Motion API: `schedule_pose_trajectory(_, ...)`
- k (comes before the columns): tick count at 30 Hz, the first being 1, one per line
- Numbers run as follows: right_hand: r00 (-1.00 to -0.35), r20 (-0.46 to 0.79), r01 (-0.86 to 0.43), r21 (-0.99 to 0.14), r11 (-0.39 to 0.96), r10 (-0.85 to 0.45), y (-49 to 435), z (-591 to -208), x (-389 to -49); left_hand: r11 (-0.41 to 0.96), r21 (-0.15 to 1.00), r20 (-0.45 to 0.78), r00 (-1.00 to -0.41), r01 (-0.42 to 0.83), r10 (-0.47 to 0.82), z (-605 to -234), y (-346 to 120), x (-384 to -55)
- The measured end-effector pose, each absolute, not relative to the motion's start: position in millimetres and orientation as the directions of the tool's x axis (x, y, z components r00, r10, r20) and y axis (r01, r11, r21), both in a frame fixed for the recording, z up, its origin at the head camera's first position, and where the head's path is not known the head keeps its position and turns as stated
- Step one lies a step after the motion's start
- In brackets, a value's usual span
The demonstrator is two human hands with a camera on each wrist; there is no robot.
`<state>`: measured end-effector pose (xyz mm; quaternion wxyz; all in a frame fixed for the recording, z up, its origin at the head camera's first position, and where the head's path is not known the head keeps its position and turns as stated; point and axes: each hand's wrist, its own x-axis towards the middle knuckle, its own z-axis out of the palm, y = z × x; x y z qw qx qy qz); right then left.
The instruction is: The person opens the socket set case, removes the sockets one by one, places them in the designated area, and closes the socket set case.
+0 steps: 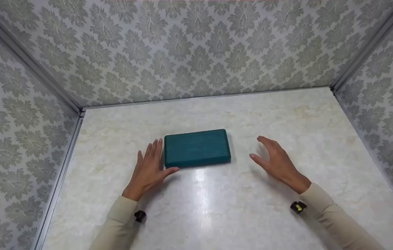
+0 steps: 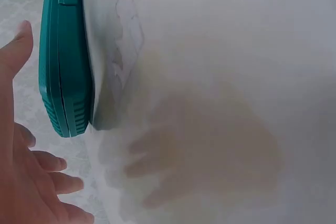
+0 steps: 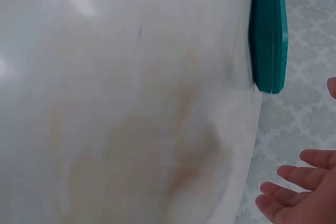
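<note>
A flat teal plastic case [image 1: 197, 148] lies closed on the table, its long side running left to right. In the left wrist view the case [image 2: 65, 56] shows a seam along its edge, a latch-like tab and ribbed corners. My left hand [image 1: 149, 172] is right at its left end, fingers straight and thumb by the near left corner. Well to the right of the case, my right hand [image 1: 279, 163] hovers with thumb and fingers spread apart and nothing between them. In the right wrist view, the case [image 3: 269, 35] stands apart from the right hand's fingers [image 3: 299, 177].
The pale marbled table [image 1: 120, 121] has a glossy light reflection near its front. Patterned wall panels [image 1: 199, 48] rise behind it and on both sides, joined by grey metal frame posts [image 1: 26, 55]. A small dark device sits at each sleeve cuff [image 1: 298, 207].
</note>
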<state>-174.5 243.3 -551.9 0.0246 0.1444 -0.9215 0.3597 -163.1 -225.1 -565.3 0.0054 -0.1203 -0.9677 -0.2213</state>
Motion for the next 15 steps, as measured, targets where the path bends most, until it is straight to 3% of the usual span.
schedule_pose_trajectory(6, -0.936, 0.178, -0.341, -0.662, 0.668, -0.303, 221, -554, -167, 0.853, 0.469, 0.077, -0.973, 0.227, 0.216, -568, -220, -163)
schedule_pose_trajectory(15, -0.863, 0.320, -0.500, -0.644, 0.579, -0.390, 195, -551, -160, 0.790, 0.553, 0.171, -0.964, 0.265, 0.204, -573, -211, -166)
